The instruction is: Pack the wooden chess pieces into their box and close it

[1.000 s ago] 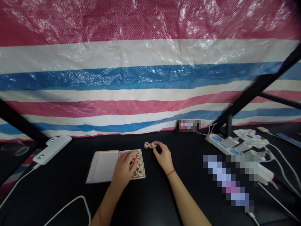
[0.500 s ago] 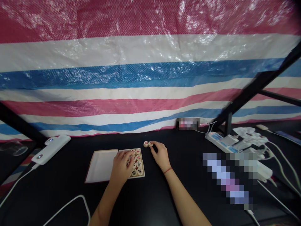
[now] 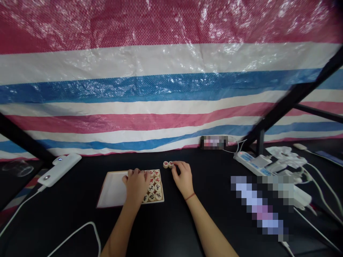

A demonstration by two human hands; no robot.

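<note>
My left hand is over the left part of a shallow box of round Chinese chess pieces. Its fingers are bent and somewhat spread, their tips partly hidden, and I see no piece in them. Red and black characters mark the pieces in the box. Attached on the box's left is its lid, lying flat with the pale inside up. Beyond the box, my right hand has thumb and index finger against the right side of a red-marked chess piece. Another red-marked chess piece lies right beside it.
A white device with a cable lies at the left, near a clear cup. Toward the right are a power strip with plugs and cables, and a blurred-out object. A striped sheet hangs behind the black table.
My left hand has shifted left over the box, uncovering more pieces in its right part. My right hand remains by the same piece; the view has tilted slightly.
</note>
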